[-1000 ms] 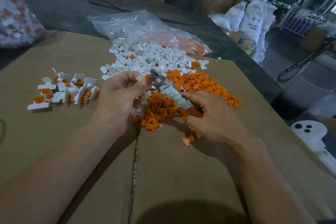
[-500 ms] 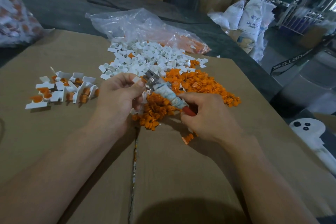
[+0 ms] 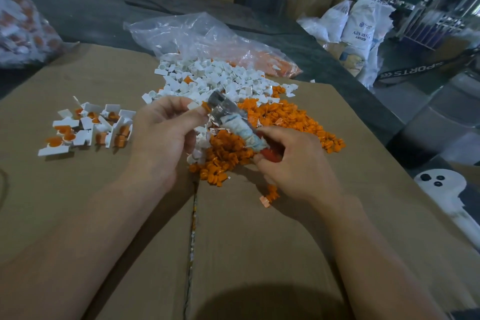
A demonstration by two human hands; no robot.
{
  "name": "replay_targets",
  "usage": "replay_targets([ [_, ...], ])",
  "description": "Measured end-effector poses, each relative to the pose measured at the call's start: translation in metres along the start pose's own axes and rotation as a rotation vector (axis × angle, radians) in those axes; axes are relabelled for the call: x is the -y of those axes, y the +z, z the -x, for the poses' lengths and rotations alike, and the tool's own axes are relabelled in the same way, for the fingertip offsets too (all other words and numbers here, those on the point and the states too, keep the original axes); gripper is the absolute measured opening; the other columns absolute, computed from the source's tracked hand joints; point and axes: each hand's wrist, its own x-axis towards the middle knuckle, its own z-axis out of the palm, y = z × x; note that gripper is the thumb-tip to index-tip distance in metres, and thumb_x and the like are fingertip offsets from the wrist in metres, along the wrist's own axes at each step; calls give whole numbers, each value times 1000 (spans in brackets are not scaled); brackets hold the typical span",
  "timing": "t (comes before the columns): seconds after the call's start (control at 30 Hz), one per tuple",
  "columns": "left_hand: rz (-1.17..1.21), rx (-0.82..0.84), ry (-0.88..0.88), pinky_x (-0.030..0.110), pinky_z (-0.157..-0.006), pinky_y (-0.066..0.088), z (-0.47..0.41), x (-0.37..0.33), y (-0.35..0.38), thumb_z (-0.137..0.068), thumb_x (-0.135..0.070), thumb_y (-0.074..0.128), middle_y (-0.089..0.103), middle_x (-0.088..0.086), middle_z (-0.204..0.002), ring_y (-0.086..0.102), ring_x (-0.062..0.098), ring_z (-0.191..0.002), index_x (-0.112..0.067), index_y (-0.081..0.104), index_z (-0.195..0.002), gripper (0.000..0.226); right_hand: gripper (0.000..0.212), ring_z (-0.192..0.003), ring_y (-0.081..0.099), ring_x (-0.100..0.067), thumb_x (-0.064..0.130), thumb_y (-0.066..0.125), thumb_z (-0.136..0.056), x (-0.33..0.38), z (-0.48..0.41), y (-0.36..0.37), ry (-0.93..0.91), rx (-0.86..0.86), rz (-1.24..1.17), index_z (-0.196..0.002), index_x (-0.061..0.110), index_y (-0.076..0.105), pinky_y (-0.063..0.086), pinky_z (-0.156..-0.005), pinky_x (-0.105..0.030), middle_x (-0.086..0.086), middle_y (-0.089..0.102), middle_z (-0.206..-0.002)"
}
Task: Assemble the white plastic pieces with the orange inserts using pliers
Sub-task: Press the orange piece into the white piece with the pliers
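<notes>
Pliers' head meets the piece at the left fingertips

The fingers (image 3: 181,105) of the left hand (image 3: 166,135) pinch a small white piece (image 3: 193,106), its orange insert (image 3: 206,106) facing right at the pliers (image 3: 233,122); touching or just short, I can't tell. The right hand (image 3: 293,163) grips the red handle, and the tool's long axis runs from lower right to upper left. Loose orange inserts (image 3: 285,117) heap underneath, with finished pieces (image 3: 88,127) well apart on the bench (image 3: 104,202).

White pieces (image 3: 207,75), orange inserts (image 3: 285,119), brown cardboard (image 3: 259,254); pliers (image 3: 233,122) red-handled (grey-white wrapping).
</notes>
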Motion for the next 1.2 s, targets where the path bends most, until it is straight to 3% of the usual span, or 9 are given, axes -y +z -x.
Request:
replay_targets([
  [0.17,-361,-98,194,22,-48,35,-18,0,-22,-78,-8,65,51,-2,-58,42,4,-43,-35,59,-74,28,51,-95,50,-8,39,71,-74,-18,-7,-3,140,-118,90,-121,23,57,39,-77,-26,10,52,-100],
  [0.23,-493,-135,187,25,-56,40,-25,3,-31,-80,-13,64,53,-7,-61,47,4,-49,-32,63,-74,20,59,-103,51,-12,42,71,-72,-26,-9,-4,225,-117,88,-125,22,53,39,-82,-28,6,54,-109],
  [0.33,-879,-164,155,35,-76,44,-29,6,-37,-81,-16,62,61,-3,-79,57,20,-76,-24,69,-91,15,67,-112,50,-17,45,72,-71,-39,-11,-6,311,-104,99,-128,19,50,38,-84,-29,-1,56,-121],
  [0.5,-1310,-138,97,44,-83,47,-33,5,-45,-79,-8,60,65,12,-107,56,36,-99,-19,71,-98,25,77,-116,49,-21,50,74,-67,-50,-12,-6,388,-53,137,-131,18,48,38,-90,-33,-4,54,-127],
  [0.7,-1243,-197,220,44,-83,44,-31,4,-46,-74,-5,66,59,15,-108,54,39,-100,-19,68,-106,34,84,-117,47,-24,55,73,-65,-52,-15,-5,415,23,196,-134,18,44,38,-97,-38,-6,51,-129],
  [0.83,-1130,7,297,30,-76,37,-21,9,-27,-81,-15,63,55,2,-116,51,22,-100,-24,65,-110,31,85,-118,43,-26,57,71,-66,-53,-14,-5,421,67,229,-135,19,41,37,-97,-39,-8,47,-128],
  [0.97,-1222,120,268,36,-84,44,-23,16,-18,-90,-25,53,50,2,-119,50,24,-110,-27,60,-118,29,88,-121,37,-27,61,68,-66,-51,-13,-4,442,101,238,-137,19,38,34,-99,-41,-9,42,-131],
  [1.07,-1228,156,278,33,-79,41,-26,18,-18,-90,-21,53,50,1,-107,51,24,-103,-23,62,-114,26,89,-124,33,-28,63,66,-66,-49,-13,-3,451,114,248,-138,19,36,32,-98,-40,-9,39,-133],
  [1.2,-1186,152,289,31,-70,36,-26,19,-19,-85,-21,63,44,-4,-90,46,19,-83,-20,64,-92,8,90,-127,30,-28,63,66,-67,-46,-13,-3,472,117,214,-139,19,35,31,-99,-40,-8,37,-134],
])
